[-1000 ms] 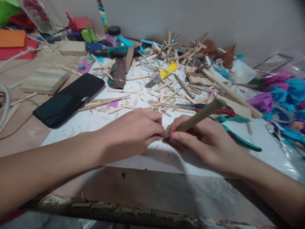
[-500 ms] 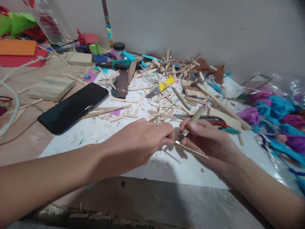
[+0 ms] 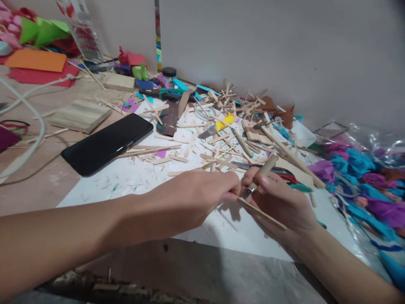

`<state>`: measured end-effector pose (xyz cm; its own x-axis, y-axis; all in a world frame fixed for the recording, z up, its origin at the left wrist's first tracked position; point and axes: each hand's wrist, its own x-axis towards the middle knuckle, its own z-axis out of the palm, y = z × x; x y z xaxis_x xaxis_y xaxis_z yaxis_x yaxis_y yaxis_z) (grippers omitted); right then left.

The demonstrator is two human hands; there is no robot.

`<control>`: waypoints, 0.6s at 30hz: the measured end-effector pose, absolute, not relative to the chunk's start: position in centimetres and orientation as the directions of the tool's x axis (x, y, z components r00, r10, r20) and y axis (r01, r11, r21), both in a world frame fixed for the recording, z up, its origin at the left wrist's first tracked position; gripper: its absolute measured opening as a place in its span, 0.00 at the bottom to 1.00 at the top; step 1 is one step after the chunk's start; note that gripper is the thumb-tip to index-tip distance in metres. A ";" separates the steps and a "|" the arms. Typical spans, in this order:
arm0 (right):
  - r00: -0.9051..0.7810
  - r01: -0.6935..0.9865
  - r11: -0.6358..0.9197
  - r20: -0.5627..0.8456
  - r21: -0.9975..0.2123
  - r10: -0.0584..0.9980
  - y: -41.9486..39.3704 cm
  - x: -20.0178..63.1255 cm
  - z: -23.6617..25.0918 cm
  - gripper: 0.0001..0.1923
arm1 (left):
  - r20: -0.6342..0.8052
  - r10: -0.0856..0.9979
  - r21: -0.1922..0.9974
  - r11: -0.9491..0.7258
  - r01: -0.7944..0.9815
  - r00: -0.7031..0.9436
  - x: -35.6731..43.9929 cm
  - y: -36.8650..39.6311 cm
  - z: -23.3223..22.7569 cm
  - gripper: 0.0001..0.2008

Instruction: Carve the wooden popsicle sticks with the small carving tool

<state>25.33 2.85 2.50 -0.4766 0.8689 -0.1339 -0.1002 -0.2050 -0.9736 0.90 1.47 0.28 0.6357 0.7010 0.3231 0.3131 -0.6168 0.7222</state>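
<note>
"Two hands near the lower middle of the frame. What are they holding?"

"The left hand [image 3: 199,196], back turned up, looks curled narrow over the upper end of a thin wooden stick [image 3: 264,215]. The right hand [image 3: 281,198] is closed around the wooden handle of a small bladed tool [image 3: 266,168]."

"Where exactly is the stick?"

"Right of centre, slanting down and right from the left fingertips, across the front of the right palm. It's raised off the white sheet [image 3: 101,194], judging by the gap to its shadow."

"Why pinch just that end?"

"Probably to steady it: the blade points down at the wood right beside those fingers. Whether the edge bites, I can't tell."

"And the thumb on the handle?"

"Likely for control; the right thumb lies near the metal collar, so small movements should be easier to govern."

"The phone [image 3: 107,143]?"

"It lies left of centre, partly on the sheet, apart from both hands. The loose sticks [image 3: 228,97] crowd the upper middle, perhaps pushed back to free the near part of the sheet, which presumably catches shavings."
</note>
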 end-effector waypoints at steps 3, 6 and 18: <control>-0.457 -0.034 -0.087 -0.062 -0.996 0.887 2.5 25.9 2.8 0.09 | 0.445 0.590 0.599 -0.755 0.265 0.673 0.7 1.9 0.3 0.07; -0.449 0.086 0.050 0.006 -0.995 0.893 2.2 26.4 3.2 0.03 | 0.416 0.542 0.544 -0.792 0.277 0.730 0.5 2.3 0.1 0.08; -0.519 0.287 0.172 -0.001 -0.942 0.855 2.2 26.8 1.8 0.08 | 0.361 0.577 0.562 -0.762 0.322 0.733 0.3 2.8 0.0 0.12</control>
